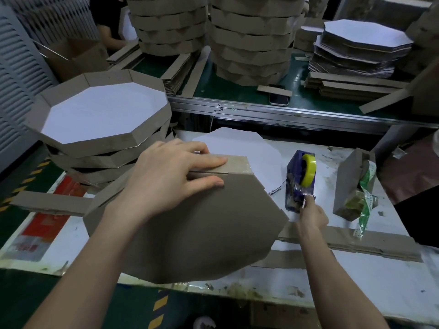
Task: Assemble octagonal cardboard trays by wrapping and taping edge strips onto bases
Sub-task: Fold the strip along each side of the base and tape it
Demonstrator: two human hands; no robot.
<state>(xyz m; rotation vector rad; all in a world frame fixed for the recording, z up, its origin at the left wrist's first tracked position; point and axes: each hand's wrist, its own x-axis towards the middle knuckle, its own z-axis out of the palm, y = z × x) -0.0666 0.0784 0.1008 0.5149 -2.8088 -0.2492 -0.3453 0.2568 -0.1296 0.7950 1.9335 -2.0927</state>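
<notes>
A brown octagonal base (209,229) lies upside down and tilted on the white table, with an edge strip (235,163) folded along its far side. My left hand (171,176) presses on the base and strip, fingers spread flat across the joint. To the right, my right hand (311,214) pinches the loose end of clear tape at a blue tape dispenser (300,181) with a yellow roll. A white octagonal sheet (249,148) lies behind the base.
A stack of finished trays (102,115) stands at the left. Loose strips (356,241) lie along the right of the table beside a small cardboard box (354,186) with green-printed tape. Tall tray stacks (251,39), flat bases (363,43) and a phone (278,100) sit on the far bench.
</notes>
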